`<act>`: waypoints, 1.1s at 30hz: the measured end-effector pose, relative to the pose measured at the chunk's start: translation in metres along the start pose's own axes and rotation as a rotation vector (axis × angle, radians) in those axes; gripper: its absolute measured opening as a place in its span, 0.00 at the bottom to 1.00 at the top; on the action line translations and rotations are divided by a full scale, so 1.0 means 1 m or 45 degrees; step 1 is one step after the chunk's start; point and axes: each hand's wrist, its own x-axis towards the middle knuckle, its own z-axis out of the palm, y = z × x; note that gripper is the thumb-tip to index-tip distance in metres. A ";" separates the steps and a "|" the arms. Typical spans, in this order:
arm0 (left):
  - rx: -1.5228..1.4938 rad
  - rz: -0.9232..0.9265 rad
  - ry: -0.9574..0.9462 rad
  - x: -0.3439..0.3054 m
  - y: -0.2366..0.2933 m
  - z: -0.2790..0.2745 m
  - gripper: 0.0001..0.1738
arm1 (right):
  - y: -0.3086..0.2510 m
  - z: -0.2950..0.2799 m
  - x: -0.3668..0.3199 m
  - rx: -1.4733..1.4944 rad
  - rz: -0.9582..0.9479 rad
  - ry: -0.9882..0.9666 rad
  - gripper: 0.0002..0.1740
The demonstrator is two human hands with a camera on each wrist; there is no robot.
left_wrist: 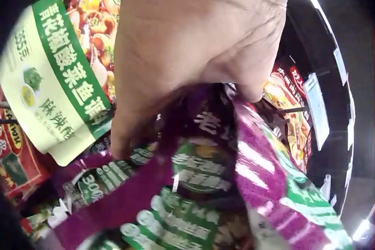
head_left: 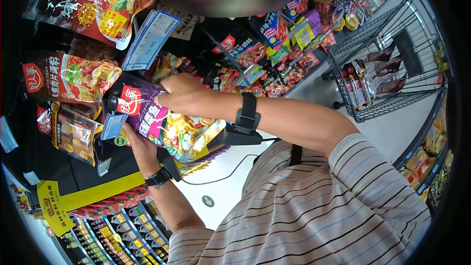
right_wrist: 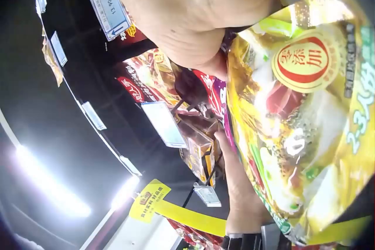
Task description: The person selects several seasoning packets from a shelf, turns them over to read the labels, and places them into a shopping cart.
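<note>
A purple pickled-fish seasoning pouch [head_left: 189, 135] with a food picture lies tilted between both hands in the head view. My right hand [head_left: 184, 93] grips its upper side from above; in the right wrist view the pouch's glossy front [right_wrist: 304, 115] fills the right side, below that hand [right_wrist: 205, 9]. Lower in the head view, my left hand [head_left: 142, 149] is partly hidden behind the pouch. The left wrist view has that hand [left_wrist: 193, 27] with thumb and fingers curled round purple foil [left_wrist: 258, 150], its green-lettered back showing.
Red pouches [head_left: 81, 78] hang on the dark rack beside the hands, with price tags [head_left: 152, 39] sticking out. A clear-front packet [head_left: 73, 132] hangs lower. A wire shopping cart [head_left: 387, 64] holding several packets stands on the right. A cable [head_left: 230, 167] loops between the wrists.
</note>
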 end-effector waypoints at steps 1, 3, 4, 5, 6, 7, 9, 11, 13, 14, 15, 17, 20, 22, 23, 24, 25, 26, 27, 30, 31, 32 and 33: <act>-0.014 0.034 -0.009 -0.004 0.000 0.000 0.38 | 0.000 -0.001 -0.004 0.070 0.000 -0.036 0.17; -0.041 0.100 -0.029 -0.014 0.003 0.006 0.37 | -0.001 -0.003 -0.012 0.211 0.000 -0.106 0.16; -0.027 0.092 -0.057 -0.020 0.007 0.010 0.38 | -0.002 -0.005 -0.015 0.211 -0.022 -0.137 0.17; -0.029 0.073 -0.030 -0.023 0.009 0.012 0.39 | -0.004 -0.007 -0.019 0.207 -0.011 -0.141 0.17; -0.031 0.053 -0.003 -0.025 0.010 0.013 0.40 | -0.007 -0.008 -0.024 0.204 -0.001 -0.145 0.17; -0.035 0.035 0.024 -0.028 0.011 0.014 0.40 | -0.012 -0.009 -0.028 0.199 0.009 -0.150 0.17; 0.089 0.113 0.042 -0.039 0.013 0.026 0.42 | -0.012 -0.007 -0.031 0.214 0.008 -0.174 0.17; 0.122 0.121 0.070 -0.048 0.018 0.038 0.41 | -0.017 -0.009 -0.033 0.267 -0.001 -0.193 0.17; 0.004 0.104 -0.048 -0.051 0.020 0.028 0.40 | -0.022 -0.011 -0.036 0.274 0.014 -0.237 0.17; -0.032 0.079 -0.047 -0.053 0.020 0.022 0.39 | -0.026 -0.012 -0.037 0.230 0.029 -0.249 0.18; -0.068 0.054 -0.044 -0.055 0.020 0.019 0.39 | -0.031 -0.013 -0.040 0.188 0.044 -0.263 0.18; -0.040 0.027 -0.008 -0.062 0.022 0.019 0.38 | -0.032 -0.016 -0.047 0.241 0.045 -0.276 0.18; 0.046 -0.002 -0.058 -0.072 0.019 0.008 0.38 | -0.032 -0.019 -0.055 0.232 0.116 -0.297 0.17; 0.268 0.078 -0.046 -0.078 0.011 0.004 0.37 | -0.033 -0.022 -0.063 0.133 0.131 -0.303 0.17; 0.009 -0.027 -0.060 -0.081 0.010 0.007 0.37 | -0.030 -0.020 -0.066 0.155 0.129 -0.320 0.17; 0.014 -0.029 -0.021 -0.083 0.005 0.000 0.37 | -0.023 -0.018 -0.069 0.176 0.128 -0.338 0.17; 0.021 -0.031 0.019 -0.086 0.001 -0.002 0.37 | -0.022 -0.018 -0.072 0.199 0.127 -0.355 0.17; 0.021 -0.036 -0.014 -0.090 0.000 -0.004 0.36 | -0.021 -0.020 -0.077 0.236 0.133 -0.358 0.17; 0.021 -0.041 -0.045 -0.094 -0.001 -0.004 0.36 | -0.020 -0.023 -0.080 0.199 0.130 -0.359 0.17; 0.106 0.039 -0.029 -0.106 -0.006 0.001 0.33 | -0.018 -0.032 -0.090 0.089 0.062 -0.357 0.17; 0.150 0.082 -0.006 -0.111 -0.008 0.004 0.32 | -0.018 -0.036 -0.094 0.065 0.062 -0.370 0.18; 0.092 0.098 0.058 -0.116 -0.009 0.008 0.27 | -0.018 -0.042 -0.099 0.040 0.060 -0.383 0.20; 0.103 0.120 0.067 -0.121 -0.010 0.016 0.26 | -0.018 -0.048 -0.105 0.015 0.060 -0.395 0.23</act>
